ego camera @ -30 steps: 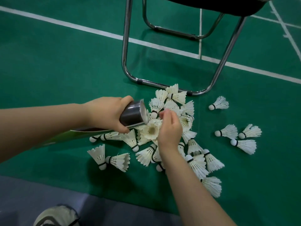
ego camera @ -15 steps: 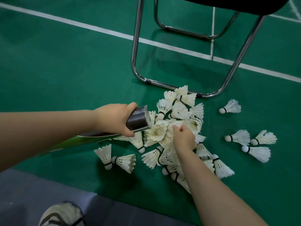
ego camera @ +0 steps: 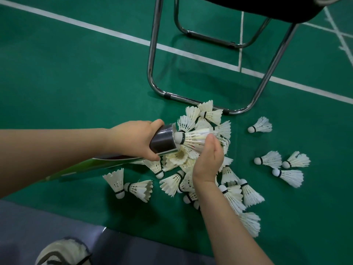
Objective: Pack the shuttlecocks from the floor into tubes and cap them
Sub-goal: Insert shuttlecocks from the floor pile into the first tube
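Half a second ago the right hand (ego camera: 208,159) was down among the pile (ego camera: 208,116). Now it has come up with one shuttlecock (ego camera: 194,139), fingers curled round the feather skirt, and the white cork sits right at the mouth of the tube (ego camera: 164,139). Whether the cork is already past the rim cannot be told, and the tube's inside is hidden, so what it holds does not show. As before, the left hand (ego camera: 133,140) grips the tube, wrapped round it just behind the dark band at the open end, thumb on top. The tube's green body slants back toward the lower left, above the green floor (ego camera: 76,73). Under both hands the pile lies as a heap of white feathers, reaching up to the foot rail of a chrome chair (ego camera: 152,60). Apart from the heap, a stray shuttle (ego camera: 260,127) lies to the right near that rail, a cluster of three (ego camera: 268,159) lies farther right, and a touching pair (ego camera: 137,188) lies below the tube. A pale shoe (ego camera: 61,251) shows at the bottom edge.
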`<state>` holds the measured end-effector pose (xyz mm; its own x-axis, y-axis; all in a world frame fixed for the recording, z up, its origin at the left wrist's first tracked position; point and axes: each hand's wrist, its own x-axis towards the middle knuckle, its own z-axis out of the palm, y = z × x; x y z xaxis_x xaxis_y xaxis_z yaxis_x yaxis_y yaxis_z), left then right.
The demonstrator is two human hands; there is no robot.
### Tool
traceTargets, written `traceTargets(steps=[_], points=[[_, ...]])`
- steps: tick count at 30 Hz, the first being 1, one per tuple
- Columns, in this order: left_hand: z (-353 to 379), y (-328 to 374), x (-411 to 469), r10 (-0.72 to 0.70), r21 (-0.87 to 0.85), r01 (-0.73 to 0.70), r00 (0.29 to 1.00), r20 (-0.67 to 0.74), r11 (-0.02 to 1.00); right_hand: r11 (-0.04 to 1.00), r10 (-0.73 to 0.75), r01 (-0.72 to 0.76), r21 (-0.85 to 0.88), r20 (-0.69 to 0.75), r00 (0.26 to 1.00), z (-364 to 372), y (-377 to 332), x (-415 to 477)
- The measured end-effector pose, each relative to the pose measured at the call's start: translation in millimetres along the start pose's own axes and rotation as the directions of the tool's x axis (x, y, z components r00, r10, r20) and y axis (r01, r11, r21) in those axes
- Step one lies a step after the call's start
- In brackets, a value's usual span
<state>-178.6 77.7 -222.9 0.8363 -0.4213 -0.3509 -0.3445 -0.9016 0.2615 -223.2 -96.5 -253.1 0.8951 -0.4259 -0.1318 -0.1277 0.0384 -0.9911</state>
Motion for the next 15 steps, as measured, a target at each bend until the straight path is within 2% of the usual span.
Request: traceTargets(steps=[2, 3, 5, 7, 9, 12, 15], points=[[-1.2, 4.0, -1.5, 0.013, -0.008, -0.013, 1.000, -0.005, 1.000, 0.996, 0.012, 0.005, -0.091, 0.185, 0.983, 1.8, -7.9, -0.6], [-1.9, 5.5, -2.2, 0.018, -0.011, -0.018, 1.000, -0.009, 1.000, 0.992, 0.044, -0.005, -0.129, 0.305, 0.951, 2.5, -13.2, -0.3], [-3.2, 6.4, -3.7, 0.018, -0.012, -0.018, 1.000, -0.010, 1.000, 0.976, 0.153, -0.038, -0.215, 0.551, 0.820, 2.3, -24.9, 2.0], [-4.6, 5.4, -5.5, 0.014, 0.000, -0.014, 1.000, -0.006, 1.000, 0.949, 0.263, -0.041, -0.314, 0.710, 0.654, -2.0, -32.9, 7.0], [-7.4, 5.4, -7.7, 0.021, 0.018, -0.021, 1.000, -0.010, 1.000, 0.930, 0.334, -0.058, -0.364, 0.766, 0.549, -8.6, -41.4, 12.1], [-16.5, 6.2, -10.8, 0.061, 0.016, -0.061, 0.997, -0.043, 0.998, 0.932, 0.343, -0.053, -0.358, 0.828, 0.443, -14.8, -49.9, 16.6], [-22.4, 9.3, -11.8, 0.122, 0.048, -0.120, 0.992, -0.037, 0.992, 0.915, 0.390, -0.007, -0.404, 0.880, 0.271, -8.2, -55.5, 13.3]])
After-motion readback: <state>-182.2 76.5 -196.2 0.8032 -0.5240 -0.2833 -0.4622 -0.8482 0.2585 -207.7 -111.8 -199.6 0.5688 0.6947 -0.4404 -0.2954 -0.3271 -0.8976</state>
